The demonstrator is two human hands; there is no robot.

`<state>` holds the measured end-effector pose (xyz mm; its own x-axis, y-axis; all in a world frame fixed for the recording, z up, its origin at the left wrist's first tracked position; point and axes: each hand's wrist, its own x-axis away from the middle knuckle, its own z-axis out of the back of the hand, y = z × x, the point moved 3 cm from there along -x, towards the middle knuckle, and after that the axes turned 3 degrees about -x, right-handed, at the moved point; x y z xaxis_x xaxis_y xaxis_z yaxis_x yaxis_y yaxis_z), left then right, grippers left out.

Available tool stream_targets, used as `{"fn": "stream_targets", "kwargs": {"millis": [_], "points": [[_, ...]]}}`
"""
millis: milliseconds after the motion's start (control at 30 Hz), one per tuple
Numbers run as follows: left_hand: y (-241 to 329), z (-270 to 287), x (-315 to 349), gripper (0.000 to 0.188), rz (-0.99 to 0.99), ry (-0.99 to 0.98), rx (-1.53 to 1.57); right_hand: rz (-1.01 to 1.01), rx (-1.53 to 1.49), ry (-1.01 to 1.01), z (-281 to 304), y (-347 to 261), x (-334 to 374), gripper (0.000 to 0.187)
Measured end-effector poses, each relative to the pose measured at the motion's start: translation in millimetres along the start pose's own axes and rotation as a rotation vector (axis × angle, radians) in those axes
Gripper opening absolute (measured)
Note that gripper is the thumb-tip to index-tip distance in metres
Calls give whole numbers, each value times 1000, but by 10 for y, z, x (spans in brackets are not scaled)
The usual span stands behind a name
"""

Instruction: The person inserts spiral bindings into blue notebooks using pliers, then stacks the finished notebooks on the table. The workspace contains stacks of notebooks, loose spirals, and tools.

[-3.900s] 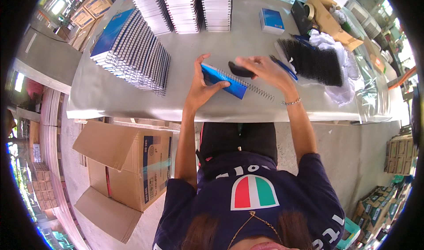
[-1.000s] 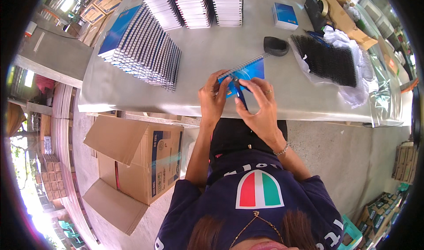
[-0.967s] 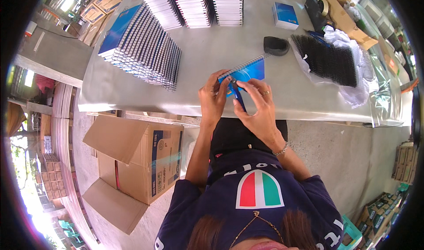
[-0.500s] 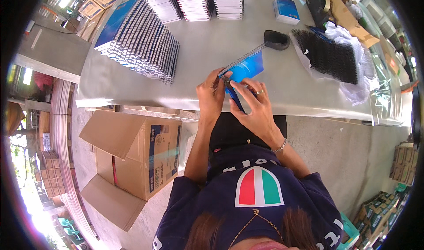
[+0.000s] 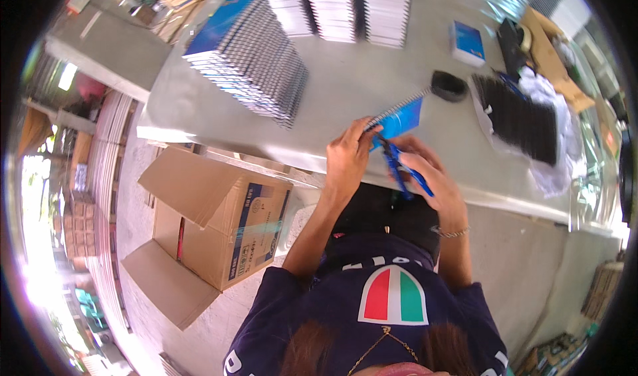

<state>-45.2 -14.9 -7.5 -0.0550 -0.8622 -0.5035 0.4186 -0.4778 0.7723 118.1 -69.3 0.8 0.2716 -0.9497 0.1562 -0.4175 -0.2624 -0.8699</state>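
Note:
A spiral-bound notebook with a blue cover (image 5: 404,119) lies at the front part of the table, its wire coil along the upper left edge. My left hand (image 5: 349,151) is closed on the notebook's near corner by the coil's end. In my right hand (image 5: 432,170) are blue-handled pliers (image 5: 401,168), their handles spread apart and their dark jaws close to the coil's near end. Whether the jaws touch the wire I cannot tell. Just beyond the coil's far end sits a small black rounded object (image 5: 449,86).
Stacked spiral-bound notebooks (image 5: 256,63) stand at the left, with white-paged stacks (image 5: 385,10) behind. A small blue-topped stack (image 5: 468,43) lies to the right, near black binding coils (image 5: 518,120) on white plastic. Below the table's left edge is an open cardboard box (image 5: 219,223).
The pliers' handles have spread, and my right hand has shifted to their outer side. My head view has turned, so the whole scene sits further right and lower.

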Motion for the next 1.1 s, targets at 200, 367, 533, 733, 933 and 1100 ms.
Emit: {"fn": "stream_targets", "kwargs": {"millis": [200,367,533,733,933,1100], "points": [[594,757,-601,23,47,186,-231,496,1235,584,1064,-330,-54,34],[836,1734,-1530,32,-168,434,24,594,1453,836,1235,-279,-119,37],[248,2272,-1881,34,-42,564,-44,577,1457,804,1191,-249,-123,37],[-101,2346,-1890,37,43,659,-152,599,1422,800,1198,-261,-90,33],[-244,2323,-1839,39,172,664,46,586,1408,799,1261,-216,-111,29],[-231,2273,-1743,37,193,634,114,581,1432,810,1226,-247,-99,27]]}}
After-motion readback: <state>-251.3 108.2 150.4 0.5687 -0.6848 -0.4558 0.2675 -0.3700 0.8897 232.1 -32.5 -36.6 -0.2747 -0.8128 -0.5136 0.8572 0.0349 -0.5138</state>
